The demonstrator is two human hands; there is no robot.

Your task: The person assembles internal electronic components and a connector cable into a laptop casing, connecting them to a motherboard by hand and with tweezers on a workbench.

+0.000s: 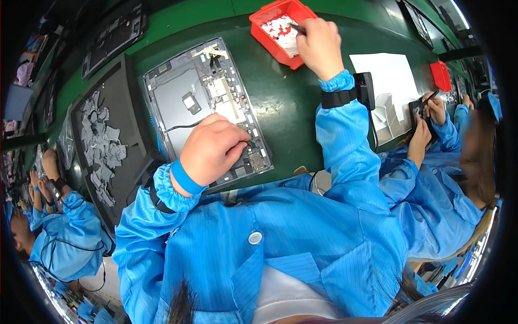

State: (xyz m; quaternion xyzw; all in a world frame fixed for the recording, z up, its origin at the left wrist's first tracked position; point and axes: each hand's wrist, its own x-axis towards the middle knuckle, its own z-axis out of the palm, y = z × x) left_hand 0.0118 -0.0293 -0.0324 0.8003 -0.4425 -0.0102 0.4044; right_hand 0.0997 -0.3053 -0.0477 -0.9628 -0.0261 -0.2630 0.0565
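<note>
Our left hand [211, 148] presses curled fingers onto the opened tablet chassis [205, 108]; beyond it, our right hand [318, 46] pinches tweezers [297, 28] over the red tray [280, 29]. Fitting seems unfinished.

We are seeing an opened grey tablet shell [208, 105] lying flat and slightly tilted on the green desk [280, 102], its boards and cable showing. Above it a red tray [264, 32] of small white parts is sitting, with thin dark tweezers [297, 27] dipping into it.
</note>
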